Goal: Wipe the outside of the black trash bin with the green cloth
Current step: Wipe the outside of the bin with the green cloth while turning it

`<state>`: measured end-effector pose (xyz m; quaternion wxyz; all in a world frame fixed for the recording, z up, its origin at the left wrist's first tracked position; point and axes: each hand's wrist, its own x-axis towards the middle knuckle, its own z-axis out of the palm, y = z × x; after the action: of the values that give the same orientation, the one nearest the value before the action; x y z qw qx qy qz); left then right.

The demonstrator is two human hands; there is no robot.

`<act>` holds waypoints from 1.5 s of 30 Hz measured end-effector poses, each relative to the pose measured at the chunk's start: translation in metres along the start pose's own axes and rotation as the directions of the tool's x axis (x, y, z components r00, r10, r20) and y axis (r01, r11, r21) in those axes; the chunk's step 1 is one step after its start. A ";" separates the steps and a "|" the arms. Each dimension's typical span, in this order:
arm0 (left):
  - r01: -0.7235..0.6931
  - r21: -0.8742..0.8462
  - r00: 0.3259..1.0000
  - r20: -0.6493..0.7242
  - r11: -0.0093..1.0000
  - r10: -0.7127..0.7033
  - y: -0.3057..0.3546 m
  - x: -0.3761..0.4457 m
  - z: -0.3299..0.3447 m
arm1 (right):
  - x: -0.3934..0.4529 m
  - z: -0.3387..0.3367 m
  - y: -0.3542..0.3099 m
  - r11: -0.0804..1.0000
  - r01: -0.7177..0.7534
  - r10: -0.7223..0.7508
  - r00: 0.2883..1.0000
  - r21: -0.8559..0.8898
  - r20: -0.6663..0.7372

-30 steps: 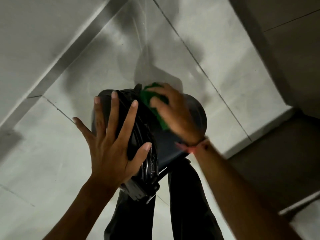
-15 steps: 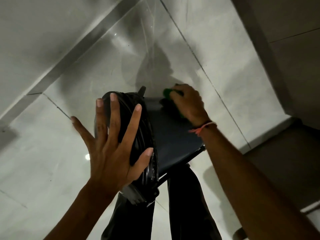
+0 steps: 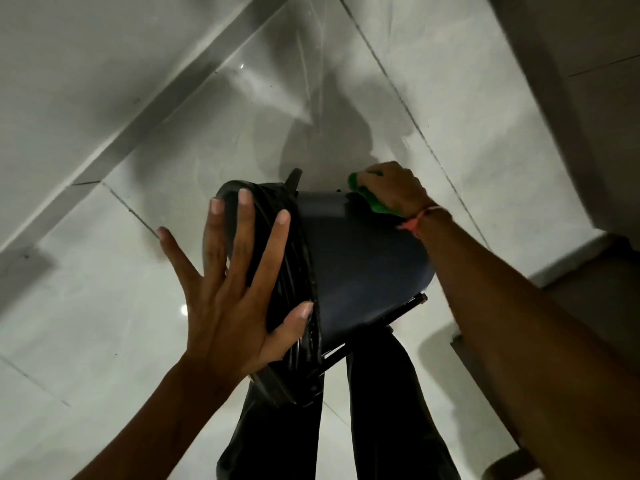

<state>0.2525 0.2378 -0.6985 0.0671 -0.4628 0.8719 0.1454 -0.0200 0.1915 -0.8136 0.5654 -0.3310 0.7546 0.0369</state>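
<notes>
Clearly the black trash bin [image 3: 363, 271] is the big piece: tipped on its side above the tiled floor [image 3: 104, 323], resting near the person's dark-trousered legs [image 3: 391, 410], mouth toward the left. It looks like light, stiff plastic, smooth and likely slippery, so bracing at the rim suits it. The left hand [image 3: 228, 306] lies flat, fingers spread, against the liner-covered rim [image 3: 294, 271]. The right hand [image 3: 391, 192] is curled around the green cloth [image 3: 374, 202], soft and bunched, pressing it to the bin's far end.
</notes>
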 end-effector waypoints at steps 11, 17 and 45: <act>-0.007 0.027 0.999 0.037 1.000 0.006 -0.001 -0.007 -0.006 | -0.101 0.038 0.011 0.918 0.346 -0.324 0.936 0.194 -0.136; -0.072 -0.055 0.997 0.008 0.996 0.072 0.007 0.009 -0.008 | 0.031 -0.005 0.023 0.981 -0.131 0.110 0.984 0.146 0.143; -0.244 -0.035 0.963 -0.123 0.969 0.238 0.059 0.058 -0.052 | -0.072 -0.002 0.078 0.003 0.195 0.283 0.941 0.981 -0.187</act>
<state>0.1725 0.2073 -0.6528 -0.0144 -0.3626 0.9203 0.1464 -0.0536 0.2841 -0.7747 0.4934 0.1892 0.6511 -0.5448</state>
